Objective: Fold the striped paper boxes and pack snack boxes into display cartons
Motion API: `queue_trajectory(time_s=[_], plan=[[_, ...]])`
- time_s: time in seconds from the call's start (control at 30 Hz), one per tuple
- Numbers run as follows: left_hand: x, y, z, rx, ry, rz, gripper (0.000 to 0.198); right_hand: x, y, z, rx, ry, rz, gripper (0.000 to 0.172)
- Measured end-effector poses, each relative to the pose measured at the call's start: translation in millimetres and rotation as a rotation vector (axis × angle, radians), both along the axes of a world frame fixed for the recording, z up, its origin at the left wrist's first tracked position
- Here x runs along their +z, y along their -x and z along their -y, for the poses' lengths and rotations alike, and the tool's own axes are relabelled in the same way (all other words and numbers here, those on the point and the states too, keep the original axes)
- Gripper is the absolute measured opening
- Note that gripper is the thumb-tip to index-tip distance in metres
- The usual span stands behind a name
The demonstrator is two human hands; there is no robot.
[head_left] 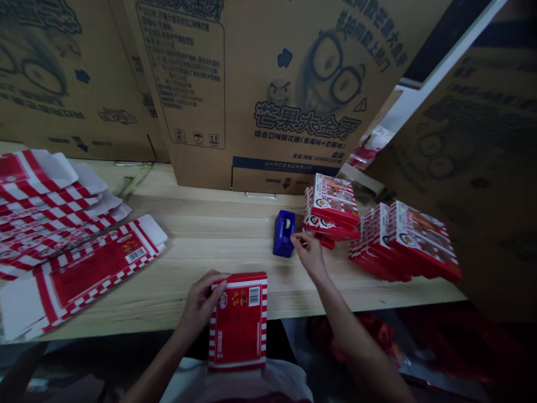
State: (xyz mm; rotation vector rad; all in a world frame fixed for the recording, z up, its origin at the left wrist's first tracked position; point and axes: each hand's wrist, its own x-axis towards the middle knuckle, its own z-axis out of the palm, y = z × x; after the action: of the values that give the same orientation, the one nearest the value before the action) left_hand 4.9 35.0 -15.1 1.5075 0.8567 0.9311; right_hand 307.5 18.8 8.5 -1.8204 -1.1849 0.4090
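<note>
My left hand [205, 299] grips the upper left edge of a red box [238, 327] with white stripes and a barcode. The box is tilted at the table's front edge, close to my body. My right hand [309, 253] is closed in a pinch beside the blue tape dispenser [284, 235], touching or almost touching its right side near the front end. Whatever lies between those fingertips is too small to make out. A roll of tape [287, 224] shows in the dispenser.
Flat striped cartons [92, 268] lie stacked at the left. Two piles of red boxes, a nearer pile [335, 201] and a farther-right pile [423, 235], stand right of the dispenser. Large brown cardboard cartons [251, 73] wall off the back of the wooden table [201, 224].
</note>
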Motion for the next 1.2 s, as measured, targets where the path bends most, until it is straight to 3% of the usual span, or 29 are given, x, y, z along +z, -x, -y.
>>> queue_trajectory(time_s=[0.13,0.4,0.6,0.8,0.97,1.07,1.2], plan=[[1.6,-3.0,1.1,-0.006,-0.006,-0.013,0.020,0.8,-33.3,-31.5,0.142,0.160,-0.001,0.029],[-2.5,-3.5,0.7,-0.013,-0.021,-0.032,0.021,-9.0,-31.9,-43.0,0.219,0.240,-0.085,0.016],[-5.4,-2.1,0.0,-0.032,-0.017,-0.025,0.020,7.0,-32.8,-39.3,0.298,0.188,-0.060,0.006],[-6.0,-3.1,-2.2,-0.009,0.001,-0.005,0.019,20.3,-27.3,-7.0,0.359,-0.002,-0.017,0.008],[1.1,-8.0,-7.9,0.015,0.064,0.030,0.019,23.2,-13.5,16.8,0.242,-0.166,-0.336,0.009],[12.6,-14.6,-17.4,0.015,0.074,0.030,0.020,34.3,12.9,20.1,0.244,-0.125,-0.618,0.010],[29.9,-26.3,-31.5,-0.047,0.066,0.013,0.019,51.2,56.7,15.4,0.386,0.014,-0.839,0.010]])
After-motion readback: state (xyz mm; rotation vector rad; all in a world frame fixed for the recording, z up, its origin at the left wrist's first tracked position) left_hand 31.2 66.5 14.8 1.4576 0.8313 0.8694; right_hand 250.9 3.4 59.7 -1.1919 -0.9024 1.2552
